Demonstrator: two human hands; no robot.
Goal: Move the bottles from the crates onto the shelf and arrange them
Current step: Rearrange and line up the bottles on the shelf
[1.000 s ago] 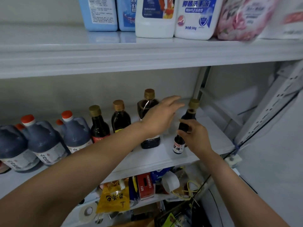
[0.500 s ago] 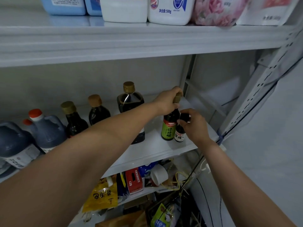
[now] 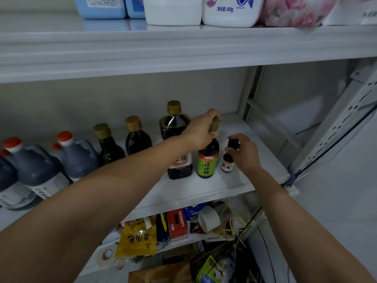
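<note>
Since half a second ago little has shifted: both bottles have settled a touch further onto the middle shelf (image 3: 240, 180), and my hands keep the same holds. My left hand (image 3: 201, 130) is clenched round the neck and tan cap of the green-label vinegar bottle (image 3: 207, 160), which stands upright at the right end of the row, touching or very nearly touching the big dark soy sauce bottle (image 3: 177, 146) on its left. My right hand (image 3: 242, 152) pinches the black cap of the small dark bottle (image 3: 227, 163), also upright, just beside the vinegar on its right (whether the two touch, I cannot tell). Both long axes run vertical, caps up, labels facing me. Each bottle sits directly under its own hand, so the coming move, as I judge it, is a small sideways nudge to close the row, then letting go upward. Free shelf lies to the right of the small bottle.
</note>
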